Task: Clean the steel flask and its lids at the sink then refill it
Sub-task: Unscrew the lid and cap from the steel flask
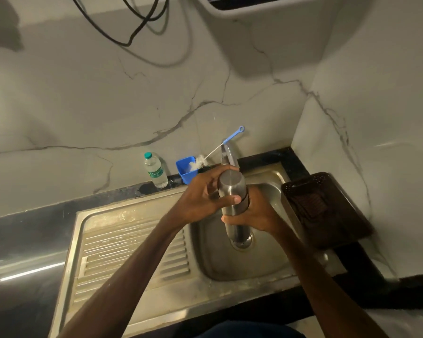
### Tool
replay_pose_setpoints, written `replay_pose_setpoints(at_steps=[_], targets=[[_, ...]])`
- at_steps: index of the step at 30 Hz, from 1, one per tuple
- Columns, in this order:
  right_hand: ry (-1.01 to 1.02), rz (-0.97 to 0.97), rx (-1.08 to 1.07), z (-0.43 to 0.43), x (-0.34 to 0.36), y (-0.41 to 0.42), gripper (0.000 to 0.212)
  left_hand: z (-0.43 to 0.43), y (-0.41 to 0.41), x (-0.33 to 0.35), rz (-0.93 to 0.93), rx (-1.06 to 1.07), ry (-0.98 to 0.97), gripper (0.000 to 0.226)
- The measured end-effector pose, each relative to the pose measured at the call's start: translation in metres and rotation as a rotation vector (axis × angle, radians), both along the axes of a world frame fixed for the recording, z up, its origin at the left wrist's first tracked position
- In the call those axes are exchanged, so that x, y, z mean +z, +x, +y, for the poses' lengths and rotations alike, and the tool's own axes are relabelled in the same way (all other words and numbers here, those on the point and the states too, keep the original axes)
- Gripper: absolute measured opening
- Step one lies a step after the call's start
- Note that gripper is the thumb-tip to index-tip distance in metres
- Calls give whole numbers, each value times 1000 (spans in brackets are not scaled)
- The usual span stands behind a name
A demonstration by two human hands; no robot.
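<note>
The task looks to be at its very start, in my judgement. The flask [233, 230] is held upright over the sink [132, 240] basin, its foot just above the drain [241, 243], and its lid [230, 182] seems to be on. A dark band marks what looks like the seam between the two. No water runs from the tap [228, 154], and no suds or wet sheen show on the steel. The left hand [200, 198] wraps the lid from the side, fingers curled round its far face and thumb [236, 199] pressed on the near face at the band. The right hand [257, 213] clamps the body lower down, fingertips curling round to the front. That grip reads as the start of a twist to open it. Left to do, as far as I can tell: take off the lids, scrub and rinse each part, then refill. A brush [200, 163] stands ready in a blue cup [185, 170] behind the sink, beside a water bottle [156, 172]. The flask is slim, brushed steel, matte grey and free of dents; whether an inner lid sits under the outer one cannot be told.
</note>
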State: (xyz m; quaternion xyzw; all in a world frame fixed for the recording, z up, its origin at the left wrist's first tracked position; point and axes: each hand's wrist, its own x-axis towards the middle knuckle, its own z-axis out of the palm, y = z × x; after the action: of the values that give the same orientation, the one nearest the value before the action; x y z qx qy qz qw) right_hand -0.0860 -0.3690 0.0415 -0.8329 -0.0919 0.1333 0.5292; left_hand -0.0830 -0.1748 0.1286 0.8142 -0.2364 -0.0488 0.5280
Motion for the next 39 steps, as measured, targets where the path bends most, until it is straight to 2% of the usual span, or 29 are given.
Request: replay_pose_setpoints(at_steps=[2, 6, 9, 12, 16, 19, 23, 26, 29, 31, 33, 35, 39], targets=[[-80, -45, -132, 20, -2, -10, 56, -5, -10, -8, -59, 131, 27, 57], [-83, -153, -500, 67, 8, -27, 43, -21, -24, -26, -101, 602, 64, 59], [-156, -179, -527, 77, 8, -29, 36, -24, -26, -28, -85, 737, 135, 66], [-102, -130, -511, 71, 8, -21, 26, -16, -26, -34, -71, 608, 126, 74], [-109, -164, -342, 50, 5, -9, 41, 19, -15, -23, -27, 309, 137, 70], [-188, -256, -186, 40, -4, -1, 42, 48, 8, -6, -13, 55, 185, 82], [-72, -249, -114, 41, -4, 6, 63, 58, 34, 12, -1, -242, 251, 71], [-27, -251, -168, 44, -8, 7, 65, 52, 33, 19, -62, -163, 297, 60], [-46, -234, -216, 48, -13, 6, 54, 39, 23, 16, -226, 137, 499, 48], [-60, -216, -224, 52, -14, 4, 51, 29, 15, 14, -255, 299, 709, 78], [-54, -208, -219, 55, -16, 3, 52, 25, 15, 10, -244, 342, 818, 101], [-57, -208, -210, 57, -17, 3, 50, 31, 19, 5, -240, 263, 716, 95], [-73, -226, -207, 59, -20, 6, 49, 45, 31, 15, -214, -171, 596, 72]])
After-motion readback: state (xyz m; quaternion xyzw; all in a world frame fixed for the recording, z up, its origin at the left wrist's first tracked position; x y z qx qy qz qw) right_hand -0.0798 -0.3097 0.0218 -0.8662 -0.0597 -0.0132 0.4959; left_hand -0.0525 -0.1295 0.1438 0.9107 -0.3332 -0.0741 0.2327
